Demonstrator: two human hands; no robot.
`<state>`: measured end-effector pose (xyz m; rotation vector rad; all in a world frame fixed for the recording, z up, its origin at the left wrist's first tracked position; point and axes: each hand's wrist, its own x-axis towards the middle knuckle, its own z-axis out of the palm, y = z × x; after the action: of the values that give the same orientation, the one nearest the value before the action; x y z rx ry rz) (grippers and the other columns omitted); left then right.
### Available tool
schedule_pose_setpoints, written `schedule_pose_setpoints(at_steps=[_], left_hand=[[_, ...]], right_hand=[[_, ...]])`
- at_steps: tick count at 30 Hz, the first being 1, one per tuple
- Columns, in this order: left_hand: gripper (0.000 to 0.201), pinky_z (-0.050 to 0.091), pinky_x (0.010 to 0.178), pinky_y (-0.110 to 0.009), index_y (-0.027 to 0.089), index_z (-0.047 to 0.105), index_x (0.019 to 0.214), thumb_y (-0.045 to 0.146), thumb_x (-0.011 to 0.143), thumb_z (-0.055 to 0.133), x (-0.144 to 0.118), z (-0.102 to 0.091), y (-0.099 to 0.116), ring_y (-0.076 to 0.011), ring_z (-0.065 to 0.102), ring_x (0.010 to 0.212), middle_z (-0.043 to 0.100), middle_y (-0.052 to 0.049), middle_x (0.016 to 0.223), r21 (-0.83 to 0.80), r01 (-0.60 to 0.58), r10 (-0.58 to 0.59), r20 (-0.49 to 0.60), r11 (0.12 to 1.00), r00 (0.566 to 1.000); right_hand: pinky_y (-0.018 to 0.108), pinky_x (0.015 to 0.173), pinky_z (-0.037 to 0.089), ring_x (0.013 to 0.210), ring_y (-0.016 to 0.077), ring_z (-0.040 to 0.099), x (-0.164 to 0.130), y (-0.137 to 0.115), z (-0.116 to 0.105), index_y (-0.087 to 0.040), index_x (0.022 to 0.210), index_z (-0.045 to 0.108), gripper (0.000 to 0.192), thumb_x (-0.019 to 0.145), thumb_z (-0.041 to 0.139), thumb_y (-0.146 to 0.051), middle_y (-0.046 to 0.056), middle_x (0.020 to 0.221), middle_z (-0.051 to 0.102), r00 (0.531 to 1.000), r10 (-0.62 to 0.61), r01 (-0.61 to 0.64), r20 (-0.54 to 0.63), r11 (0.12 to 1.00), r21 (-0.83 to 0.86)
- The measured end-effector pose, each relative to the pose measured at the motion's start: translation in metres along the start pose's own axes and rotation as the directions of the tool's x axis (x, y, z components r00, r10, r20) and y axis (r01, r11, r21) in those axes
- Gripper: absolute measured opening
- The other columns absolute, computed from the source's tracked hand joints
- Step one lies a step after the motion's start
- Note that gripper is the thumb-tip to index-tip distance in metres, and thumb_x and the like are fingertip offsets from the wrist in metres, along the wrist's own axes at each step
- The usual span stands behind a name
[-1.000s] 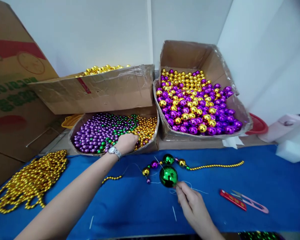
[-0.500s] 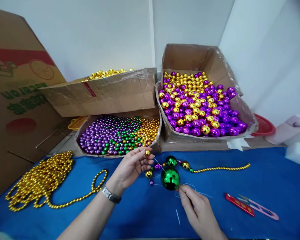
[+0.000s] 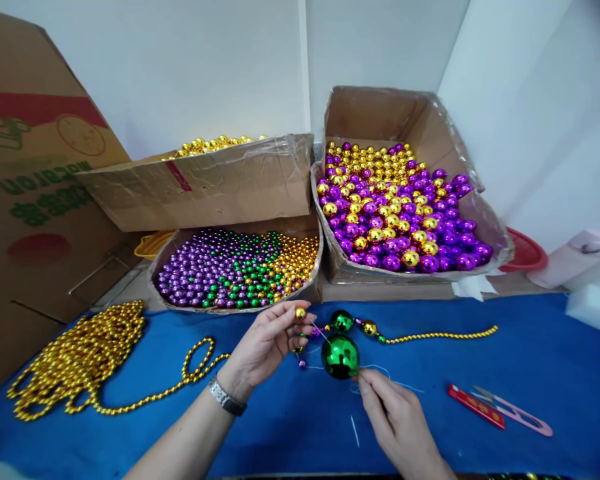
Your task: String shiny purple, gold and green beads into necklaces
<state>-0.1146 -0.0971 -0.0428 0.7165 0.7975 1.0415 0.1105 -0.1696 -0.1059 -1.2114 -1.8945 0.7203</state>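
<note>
A small gold bead (image 3: 301, 313) is pinched between thumb and finger of my left hand (image 3: 275, 333). Beside it shows the tip of a thin needle (image 3: 321, 331), slanting out of a large green bead (image 3: 341, 356). At that bead's lower right edge, the fingers of my right hand (image 3: 397, 413) are closed on what looks like the needle's other end, mostly hidden. Fine thread (image 3: 395, 385) trails behind the fingertips. Past the green bead lies a string with another green bead (image 3: 342, 320), a gold bead (image 3: 369, 327) and a tail of small gold beads (image 3: 440, 337).
A heap of gold bead strands (image 3: 80, 360) covers the left of the blue cloth (image 3: 280, 440). Behind stand a box of small mixed beads (image 3: 153, 283) and a box of larger purple and gold beads (image 3: 340, 270). Scissors (image 3: 523, 417), a red packet (image 3: 476, 405) and a white stick (image 3: 355, 431) lie nearer.
My left hand has shifted slightly right and down with the gold bead, closer to the needle tip. The right hand and the large green bead stay almost in place.
</note>
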Motion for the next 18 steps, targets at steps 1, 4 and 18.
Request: schedule_pose_setpoints(at_steps=[1, 4, 18], left_hand=[[0.023, 0.051, 0.066, -0.025, 0.013, 0.061, 0.105, 0.023, 0.085, 0.060, -0.0003, -0.0003, -0.0006, -0.0160, 0.064, 0.080, 0.067, -0.011, 0.096, -0.001, -0.005, 0.005, 0.003, 1.000, 1.000], [0.023, 0.052, 0.069, -0.026, 0.014, 0.061, 0.106, 0.023, 0.085, 0.060, -0.0011, -0.0015, -0.0021, -0.0170, 0.065, 0.083, 0.067, -0.013, 0.101, 0.003, -0.024, 0.024, 0.016, 1.000, 1.000], [0.025, 0.052, 0.078, -0.024, 0.012, 0.064, 0.107, 0.015, 0.082, 0.063, -0.0024, -0.0092, -0.0042, -0.0142, 0.065, 0.085, 0.066, -0.014, 0.109, 0.034, -0.045, 0.044, 0.039, 0.998, 0.998]], right_hand=[[0.023, 0.060, 0.040, 0.063, 0.0141, 0.056, 0.0002, 0.0002, 0.0001, -0.021, 0.088, 0.054, 0.021, 0.096, 0.035, -0.024, 0.001, 0.073, 0.058, 1.000, 0.006, -0.006, 0.002, 1.000, -0.006], [0.024, 0.058, 0.039, 0.060, 0.0138, 0.054, 0.0005, 0.0006, 0.0000, -0.021, 0.085, 0.053, 0.022, 0.096, 0.034, -0.025, 0.001, 0.071, 0.057, 1.000, 0.019, -0.019, 0.009, 1.000, -0.013], [0.024, 0.062, 0.043, 0.065, 0.0156, 0.057, -0.0021, 0.0056, -0.0022, -0.021, 0.090, 0.054, 0.021, 0.095, 0.034, -0.022, 0.003, 0.074, 0.058, 1.000, -0.007, 0.008, 0.029, 0.999, -0.049]])
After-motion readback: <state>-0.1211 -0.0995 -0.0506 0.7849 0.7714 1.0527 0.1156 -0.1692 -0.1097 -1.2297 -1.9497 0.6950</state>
